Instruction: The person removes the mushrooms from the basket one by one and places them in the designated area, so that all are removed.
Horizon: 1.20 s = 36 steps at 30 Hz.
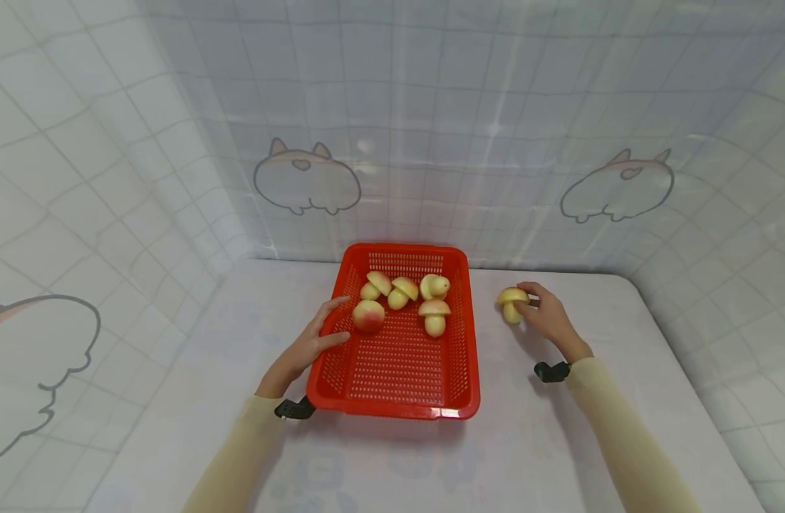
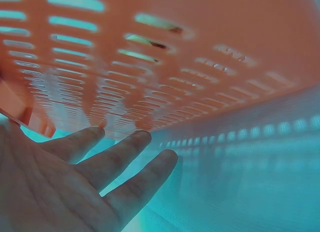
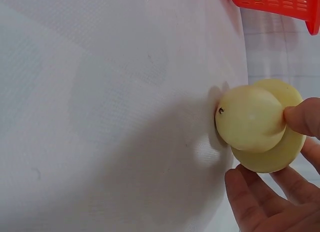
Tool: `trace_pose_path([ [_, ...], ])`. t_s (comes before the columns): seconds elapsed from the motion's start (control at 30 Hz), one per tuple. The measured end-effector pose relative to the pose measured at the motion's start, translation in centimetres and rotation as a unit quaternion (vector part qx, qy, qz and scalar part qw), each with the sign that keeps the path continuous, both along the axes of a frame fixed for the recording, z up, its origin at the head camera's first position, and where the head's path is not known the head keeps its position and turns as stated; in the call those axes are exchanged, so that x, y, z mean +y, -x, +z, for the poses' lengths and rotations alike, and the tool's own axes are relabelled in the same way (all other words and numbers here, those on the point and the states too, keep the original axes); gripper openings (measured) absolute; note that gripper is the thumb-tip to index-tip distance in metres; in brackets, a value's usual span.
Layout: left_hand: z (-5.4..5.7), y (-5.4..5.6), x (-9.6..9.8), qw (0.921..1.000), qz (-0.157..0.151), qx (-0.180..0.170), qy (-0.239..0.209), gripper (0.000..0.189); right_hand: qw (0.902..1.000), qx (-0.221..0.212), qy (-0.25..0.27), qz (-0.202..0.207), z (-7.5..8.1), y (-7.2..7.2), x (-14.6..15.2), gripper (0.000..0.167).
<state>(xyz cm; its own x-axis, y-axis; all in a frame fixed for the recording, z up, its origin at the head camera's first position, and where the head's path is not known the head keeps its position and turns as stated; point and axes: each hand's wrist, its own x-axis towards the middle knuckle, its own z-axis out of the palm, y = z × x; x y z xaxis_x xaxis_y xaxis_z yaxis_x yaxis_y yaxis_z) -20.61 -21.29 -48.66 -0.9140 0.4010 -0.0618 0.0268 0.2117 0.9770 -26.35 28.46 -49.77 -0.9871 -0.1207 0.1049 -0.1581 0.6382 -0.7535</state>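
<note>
As our left hand (image 1: pixel 305 349) rests at the red basket (image 1: pixel 392 410), our right hand (image 1: pixel 548 313) pinches a pale mushroom (image 1: pixel 512 295)

Pale mushroom: smooth, creamy yellow, broad domed cap, plump rounded stem, small dark mark at the stem's end. We place it right of the basket, over the whitish table cover (image 1: pixel 495 456); whether it touches, we cannot tell. Right thumb on the stem, fingers about the cap. Left fingers straight, spread wide along the basket's left side.

Our count: one basket; one mushroom in hand; inside the basket, four stemmed mushrooms (image 1: pixel 434 324) and one round red-blushed piece (image 1: pixel 368 315), stem hidden from us. Two dark wrist mounts (image 1: pixel 295 409).
</note>
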Motion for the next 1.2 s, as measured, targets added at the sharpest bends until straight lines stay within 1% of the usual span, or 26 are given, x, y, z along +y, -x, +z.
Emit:
trace_pose_path([
  [0.43, 0.1, 0.1, -0.2, 1.0000, -0.003, -0.002, 0.000, 0.069, 0.9996, -0.023, -0.016, -0.003, 0.3, -0.1, 0.2, 0.055],
  [0.6, 0.1, 0.1, -0.2, 1.0000, -0.005, 0.000, 0.000, 0.067, 0.9993, -0.028, -0.025, -0.009, 0.8, -0.3, 0.2, 0.058],
  [0.97, 0.2, 0.1, -0.2, 1.0000, -0.007, -0.004, -0.002, 0.066, 0.9960, -0.041, -0.077, -0.018, 2.0, -0.1, -0.4, 0.065],
  [1.13, 0.3, 0.1, -0.2, 1.0000, -0.007, -0.005, -0.002, 0.068, 0.9960, -0.039, -0.079, -0.016, 2.6, 0.2, -1.0, 0.069],
  [1.2, 0.3, 0.1, -0.2, 1.0000, -0.006, -0.006, -0.002, 0.068, 0.9965, -0.031, -0.077, -0.011, 2.9, 0.2, -1.3, 0.070],
])
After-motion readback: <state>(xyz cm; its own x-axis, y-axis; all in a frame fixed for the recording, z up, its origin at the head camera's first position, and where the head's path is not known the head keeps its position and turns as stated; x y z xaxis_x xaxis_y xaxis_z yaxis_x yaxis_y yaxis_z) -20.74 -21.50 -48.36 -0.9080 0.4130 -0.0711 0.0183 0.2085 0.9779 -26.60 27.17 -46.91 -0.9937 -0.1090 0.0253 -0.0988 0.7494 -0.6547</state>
